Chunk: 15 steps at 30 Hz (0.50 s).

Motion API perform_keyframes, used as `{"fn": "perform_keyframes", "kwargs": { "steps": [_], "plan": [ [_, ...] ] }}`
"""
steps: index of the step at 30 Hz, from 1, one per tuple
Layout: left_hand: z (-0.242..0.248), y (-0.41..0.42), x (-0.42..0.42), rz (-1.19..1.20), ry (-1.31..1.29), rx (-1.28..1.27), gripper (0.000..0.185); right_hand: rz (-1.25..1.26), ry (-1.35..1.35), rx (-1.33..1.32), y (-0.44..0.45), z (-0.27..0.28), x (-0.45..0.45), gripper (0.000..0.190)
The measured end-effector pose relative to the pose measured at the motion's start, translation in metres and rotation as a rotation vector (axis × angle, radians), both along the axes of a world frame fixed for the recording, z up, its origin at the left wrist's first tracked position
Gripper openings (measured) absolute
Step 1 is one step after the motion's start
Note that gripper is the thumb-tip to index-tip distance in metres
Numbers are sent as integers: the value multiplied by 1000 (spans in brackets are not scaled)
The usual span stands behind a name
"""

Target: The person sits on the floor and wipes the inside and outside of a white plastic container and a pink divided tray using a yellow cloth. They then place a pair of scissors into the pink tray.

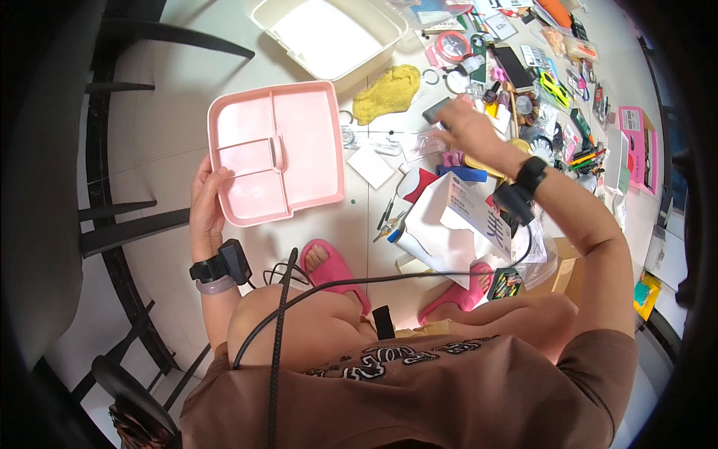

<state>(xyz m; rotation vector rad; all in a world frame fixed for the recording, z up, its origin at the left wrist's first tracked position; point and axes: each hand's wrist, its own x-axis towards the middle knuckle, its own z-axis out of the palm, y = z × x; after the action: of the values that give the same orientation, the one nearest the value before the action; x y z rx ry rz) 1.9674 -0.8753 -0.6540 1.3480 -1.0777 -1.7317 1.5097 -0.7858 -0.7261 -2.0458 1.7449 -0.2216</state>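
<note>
My left hand (206,196) grips the left side of a pink divided plastic tray (314,151), its thumb over the rim. The tray has several compartments, with nothing in them. My right hand (468,129) reaches over the spread of small items, its fingers at a dark flat rectangular object (436,110); whether it grips this object cannot be told. A yellow-green cloth (388,94) lies between the tray and that hand. Beyond the tray stands a cream plastic bin (331,39). A white card (371,167) lies to the right of the tray.
Many small items cover the tiled floor on the right, among them a smartphone (513,67) and a roll of pink-edged tape (452,46). A torn white box (477,210) lies near my right foot. Black chair legs (134,219) are at the left. Black cables cross my lap.
</note>
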Motion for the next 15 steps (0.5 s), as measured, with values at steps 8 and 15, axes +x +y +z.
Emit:
{"fn": "perform_keyframes", "kwargs": {
  "steps": [8,15],
  "plan": [
    [76,-55,-120,-333,46,-129,46,-91,202,-55,37,-62,-65,20],
    [136,-76,-209,-569,160,-111,52,-603,-543,-407,12,84,-100,25]
  ]
}}
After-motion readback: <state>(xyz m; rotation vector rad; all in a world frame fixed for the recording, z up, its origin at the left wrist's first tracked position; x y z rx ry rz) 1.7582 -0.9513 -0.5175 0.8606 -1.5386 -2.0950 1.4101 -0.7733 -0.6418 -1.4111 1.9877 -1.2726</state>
